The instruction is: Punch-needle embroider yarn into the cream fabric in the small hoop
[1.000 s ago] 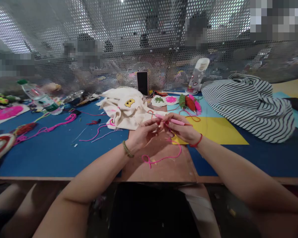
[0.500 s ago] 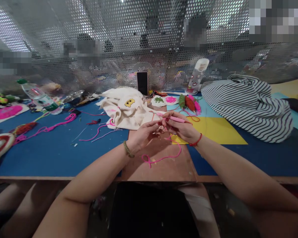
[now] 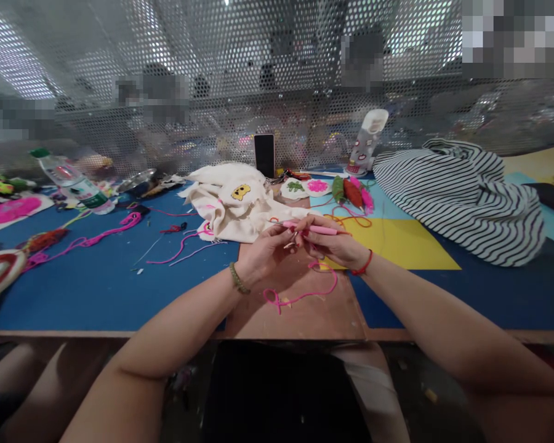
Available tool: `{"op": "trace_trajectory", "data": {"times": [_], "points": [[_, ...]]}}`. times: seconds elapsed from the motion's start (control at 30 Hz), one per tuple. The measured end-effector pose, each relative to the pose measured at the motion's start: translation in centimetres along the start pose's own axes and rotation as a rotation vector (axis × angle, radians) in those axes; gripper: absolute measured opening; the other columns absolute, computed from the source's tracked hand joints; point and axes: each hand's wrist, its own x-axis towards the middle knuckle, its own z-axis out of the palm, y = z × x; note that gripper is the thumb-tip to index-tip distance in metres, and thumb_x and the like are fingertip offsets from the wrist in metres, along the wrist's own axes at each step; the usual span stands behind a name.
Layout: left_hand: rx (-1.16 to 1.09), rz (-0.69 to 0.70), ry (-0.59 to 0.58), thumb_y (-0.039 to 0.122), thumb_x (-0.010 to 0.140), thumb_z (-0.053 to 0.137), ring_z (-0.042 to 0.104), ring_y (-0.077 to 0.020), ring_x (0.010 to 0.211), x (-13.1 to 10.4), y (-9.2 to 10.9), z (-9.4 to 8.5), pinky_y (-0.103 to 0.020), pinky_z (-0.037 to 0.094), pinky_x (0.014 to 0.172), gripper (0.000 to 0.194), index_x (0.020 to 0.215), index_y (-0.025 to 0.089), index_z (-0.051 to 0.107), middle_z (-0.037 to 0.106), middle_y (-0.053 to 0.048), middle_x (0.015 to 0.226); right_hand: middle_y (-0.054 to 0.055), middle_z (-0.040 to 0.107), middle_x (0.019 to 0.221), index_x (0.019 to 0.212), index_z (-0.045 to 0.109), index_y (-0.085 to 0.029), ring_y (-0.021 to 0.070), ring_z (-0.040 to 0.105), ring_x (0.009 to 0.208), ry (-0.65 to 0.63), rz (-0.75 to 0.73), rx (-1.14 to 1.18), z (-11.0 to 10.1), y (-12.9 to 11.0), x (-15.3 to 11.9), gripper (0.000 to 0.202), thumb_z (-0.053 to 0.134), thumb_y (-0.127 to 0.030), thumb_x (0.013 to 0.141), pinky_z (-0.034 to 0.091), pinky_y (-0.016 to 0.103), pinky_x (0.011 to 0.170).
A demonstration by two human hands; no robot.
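My right hand (image 3: 335, 242) is closed around a pink-handled punch needle (image 3: 322, 230), held nearly level with its metal tip pointing left. Orange yarn shows at the tip and trails from the handle's back end. Against it, my left hand (image 3: 268, 248) has thumb and fingers pinched together near the tip; what lies between them is too small to make out. Below both hands a loose pink yarn (image 3: 305, 298) curls over the brown tabletop (image 3: 300, 323). Just behind them lies a crumpled cream cloth (image 3: 240, 215) bearing a yellow stitched patch (image 3: 240, 192).
A phone (image 3: 264, 155) stands upright behind the cloth. To the right are yarn bundles (image 3: 353, 194), a yellow sheet (image 3: 401, 246), a white-capped bottle (image 3: 367, 143) and striped fabric (image 3: 461, 197). At left are a water bottle (image 3: 76, 184) and pink yarn (image 3: 96, 235).
The punch needle has tipped from a slant to nearly level, its tip now lower and close by the left fingers. Both hands have drawn slightly closer together.
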Motion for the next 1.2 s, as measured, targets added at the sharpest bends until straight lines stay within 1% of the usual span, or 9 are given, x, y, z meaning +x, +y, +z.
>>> {"op": "trace_trajectory", "data": {"times": [0.13, 0.3, 0.57, 0.67, 0.77, 0.87, 0.97, 1.03, 1.2], "points": [[0.034, 0.028, 0.024, 0.019, 0.075, 0.077, 0.053, -0.0083, 0.062, -0.04, 0.05, 0.05, -0.022, 0.040, 0.063, 0.009, 0.075, 0.014, 0.069, 0.062, 0.000, 0.069, -0.001, 0.067, 0.074, 0.093, 0.061, -0.019, 0.0029, 0.043, 0.041, -0.016, -0.011, -0.019, -0.10, 0.37, 0.06, 0.026, 0.073, -0.040, 0.082, 0.030, 0.018, 0.039], [0.084, 0.023, 0.047, 0.024, 0.077, 0.077, 0.049, -0.0065, 0.058, -0.03, 0.11, 0.00, -0.020, 0.036, 0.058, 0.013, 0.078, 0.013, 0.069, 0.057, 0.002, 0.064, 0.000, 0.068, 0.077, 0.094, 0.061, -0.019, 0.0050, 0.051, 0.044, -0.021, -0.069, -0.075, -0.31, 0.90, 0.22, 0.025, 0.072, -0.039, 0.083, 0.038, 0.019, 0.041], [0.071, 0.049, 0.014, 0.021, 0.074, 0.078, 0.052, -0.0073, 0.059, -0.17, 0.25, 0.34, -0.022, 0.039, 0.061, 0.012, 0.077, 0.013, 0.069, 0.060, 0.001, 0.064, 0.000, 0.066, 0.076, 0.097, 0.065, -0.018, 0.0047, 0.050, 0.045, -0.016, -0.070, -0.063, -0.03, 0.63, -0.11, 0.023, 0.070, -0.037, 0.085, 0.039, 0.018, 0.042], [0.070, 0.050, 0.044, 0.018, 0.074, 0.077, 0.055, -0.0084, 0.061, -0.24, 0.26, 0.53, -0.023, 0.042, 0.064, 0.011, 0.076, 0.014, 0.068, 0.062, 0.001, 0.067, 0.000, 0.065, 0.077, 0.102, 0.066, -0.019, 0.0063, 0.052, 0.050, -0.028, -0.053, -0.058, -0.07, 0.42, -0.23, 0.027, 0.069, -0.041, 0.085, 0.041, 0.019, 0.044], [0.059, 0.051, 0.078, 0.017, 0.073, 0.077, 0.056, -0.0078, 0.064, -0.33, 0.28, 0.55, -0.022, 0.042, 0.063, 0.012, 0.082, 0.015, 0.069, 0.064, 0.001, 0.072, 0.000, 0.064, 0.074, 0.108, 0.067, -0.021, 0.0084, 0.053, 0.054, -0.004, -0.092, -0.049, -0.15, 0.33, -0.12, 0.034, 0.066, -0.047, 0.086, 0.042, 0.020, 0.046], [0.066, -0.014, 0.065, 0.020, 0.076, 0.077, 0.056, -0.0074, 0.064, -0.39, 0.26, 0.39, -0.021, 0.040, 0.060, 0.017, 0.091, 0.016, 0.070, 0.065, 0.000, 0.075, -0.001, 0.061, 0.068, 0.106, 0.067, -0.020, 0.0089, 0.050, 0.052, 0.032, -0.125, -0.052, -0.29, 0.35, 0.10, 0.037, 0.066, -0.050, 0.085, 0.038, 0.021, 0.044], [0.112, -0.108, 0.028, 0.027, 0.080, 0.074, 0.060, -0.0101, 0.065, -0.41, 0.17, 0.24, -0.023, 0.043, 0.062, 0.014, 0.084, 0.014, 0.070, 0.067, -0.003, 0.075, -0.003, 0.059, 0.065, 0.107, 0.066, -0.020, 0.0085, 0.047, 0.050, 0.042, -0.112, -0.057, -0.47, 0.47, 0.20, 0.037, 0.067, -0.049, 0.084, 0.036, 0.022, 0.044], [0.152, -0.149, -0.020, 0.033, 0.081, 0.073, 0.063, -0.0131, 0.070, -0.47, 0.10, 0.24, -0.026, 0.046, 0.065, 0.020, 0.080, 0.013, 0.069, 0.069, -0.007, 0.078, -0.004, 0.056, 0.063, 0.111, 0.065, -0.020, 0.0080, 0.045, 0.049, 0.034, -0.088, -0.065, -0.52, 0.55, 0.14, 0.037, 0.066, -0.048, 0.085, 0.035, 0.021, 0.044], [0.190, -0.175, -0.080, 0.042, 0.083, 0.071, 0.067, -0.0155, 0.072, -0.76, 0.13, 0.54, -0.027, 0.048, 0.065, 0.029, 0.083, 0.013, 0.067, 0.071, -0.009, 0.081, -0.005, 0.056, 0.063, 0.110, 0.065, -0.020, 0.0076, 0.042, 0.047, 0.033, -0.094, -0.020, -0.35, 0.42, 0.03, 0.040, 0.068, -0.050, 0.083, 0.036, 0.022, 0.043]]}}
